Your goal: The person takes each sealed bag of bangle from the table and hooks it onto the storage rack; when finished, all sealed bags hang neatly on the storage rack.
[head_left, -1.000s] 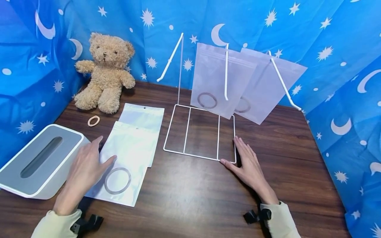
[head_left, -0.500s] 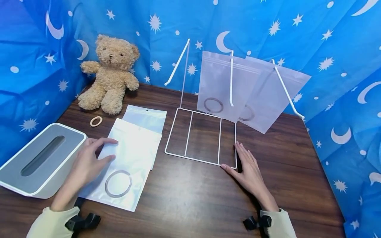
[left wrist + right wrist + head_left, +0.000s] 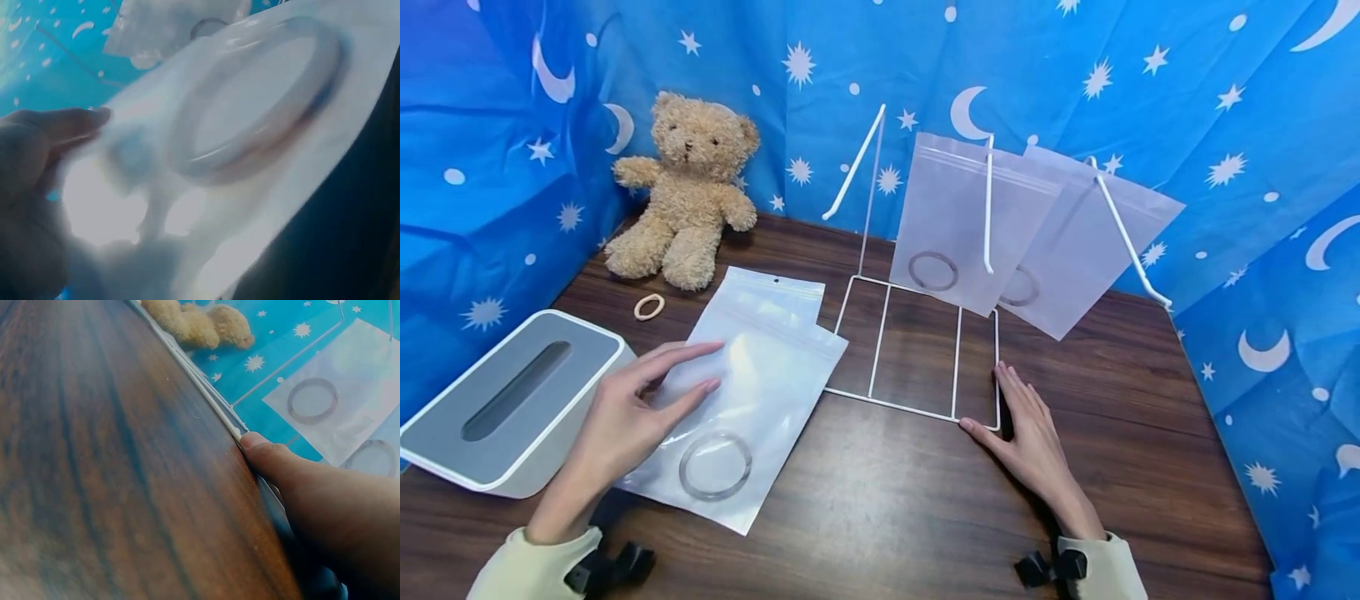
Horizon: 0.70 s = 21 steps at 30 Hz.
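My left hand (image 3: pixel 632 412) holds a white zip bag (image 3: pixel 775 392) by its left part, thumb and index finger over it. The bag appears raised, though the exact grip is partly hidden. Inside it a translucent ring (image 3: pixel 747 467) shows, large in the left wrist view. Another zip bag (image 3: pixel 797 292) lies partly beneath. At the front right corner of a white wire rack (image 3: pixel 917 410), my right hand (image 3: pixel 1030 446) rests with straight fingers, its thumb touching the front bar, also seen in the right wrist view. Two bags with rings, one left (image 3: pixel 962 208) and one right (image 3: pixel 1090 242), hang on the rack.
One rack hook (image 3: pixel 853 162), at the left, carries no bag. A grey-topped tissue box (image 3: pixel 520 400) stands beside my left forearm. Behind it are a beige ring (image 3: pixel 649 307) and a teddy bear (image 3: pixel 692 187). A starry blue cloth (image 3: pixel 820 50) surrounds the wooden table (image 3: pixel 887 508).
My left hand has moved right and taken hold of the upper bag, which has shifted right over the other bag and the rack's left side. The right hand stays at the rack corner.
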Each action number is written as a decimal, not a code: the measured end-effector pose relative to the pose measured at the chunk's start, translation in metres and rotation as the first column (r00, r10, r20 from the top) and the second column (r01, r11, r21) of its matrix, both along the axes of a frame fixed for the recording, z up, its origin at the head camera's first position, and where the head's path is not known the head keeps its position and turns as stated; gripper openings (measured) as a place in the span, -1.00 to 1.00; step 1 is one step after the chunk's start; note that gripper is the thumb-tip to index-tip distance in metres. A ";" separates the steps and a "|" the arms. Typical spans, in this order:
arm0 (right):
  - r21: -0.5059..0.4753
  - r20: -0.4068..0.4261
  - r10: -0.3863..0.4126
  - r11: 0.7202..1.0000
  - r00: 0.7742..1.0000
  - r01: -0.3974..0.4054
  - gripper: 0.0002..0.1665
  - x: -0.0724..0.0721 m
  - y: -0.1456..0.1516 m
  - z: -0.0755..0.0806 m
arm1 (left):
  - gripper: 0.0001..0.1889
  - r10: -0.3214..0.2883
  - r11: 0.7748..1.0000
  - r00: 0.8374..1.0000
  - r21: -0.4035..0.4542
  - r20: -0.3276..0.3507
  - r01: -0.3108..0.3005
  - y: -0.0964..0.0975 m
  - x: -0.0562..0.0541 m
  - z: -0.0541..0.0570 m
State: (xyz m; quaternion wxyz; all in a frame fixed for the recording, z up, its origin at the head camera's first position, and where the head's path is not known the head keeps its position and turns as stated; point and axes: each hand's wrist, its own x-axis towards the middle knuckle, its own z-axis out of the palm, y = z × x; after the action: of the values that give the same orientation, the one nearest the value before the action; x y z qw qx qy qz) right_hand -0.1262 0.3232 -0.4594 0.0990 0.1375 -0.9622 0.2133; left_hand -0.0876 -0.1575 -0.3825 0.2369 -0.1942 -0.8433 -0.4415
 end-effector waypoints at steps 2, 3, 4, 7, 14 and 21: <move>0.000 -0.007 0.003 1.000 1.000 -0.003 0.13 0.000 0.000 0.000 | -0.44 -0.034 0.998 0.996 0.051 -0.084 0.039 0.010 0.004 0.014; 0.000 -0.010 0.004 1.000 1.000 -0.004 0.13 0.000 0.000 0.000 | -0.46 -0.052 0.995 0.991 0.083 -0.122 0.062 0.015 0.006 0.020; 0.000 -0.012 0.006 1.000 1.000 -0.006 0.13 0.000 0.000 0.000 | -0.49 -0.068 0.990 0.984 0.112 -0.165 0.087 0.020 0.008 0.027; 0.001 -0.020 0.008 1.000 1.000 -0.008 0.13 0.000 0.000 0.000 | -0.58 -0.094 0.965 0.964 0.216 -0.247 0.149 0.029 0.009 0.038; 0.008 -0.032 0.004 1.000 0.999 -0.004 0.14 0.000 0.001 -0.003 | -0.69 -0.078 0.830 0.959 0.515 -0.272 0.214 0.045 -0.001 0.055; -0.001 -0.026 0.005 1.000 1.000 -0.005 0.14 0.001 0.000 -0.003 | -0.66 -0.059 0.764 0.970 0.614 -0.236 0.196 0.054 -0.016 0.060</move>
State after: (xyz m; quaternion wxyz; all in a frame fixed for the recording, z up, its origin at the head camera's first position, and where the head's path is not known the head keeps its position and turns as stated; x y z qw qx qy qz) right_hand -0.1255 0.3233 -0.4625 0.1111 0.1426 -0.9604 0.2122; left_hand -0.1040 -0.1038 -0.3224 0.3424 -0.2040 -0.6016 -0.6923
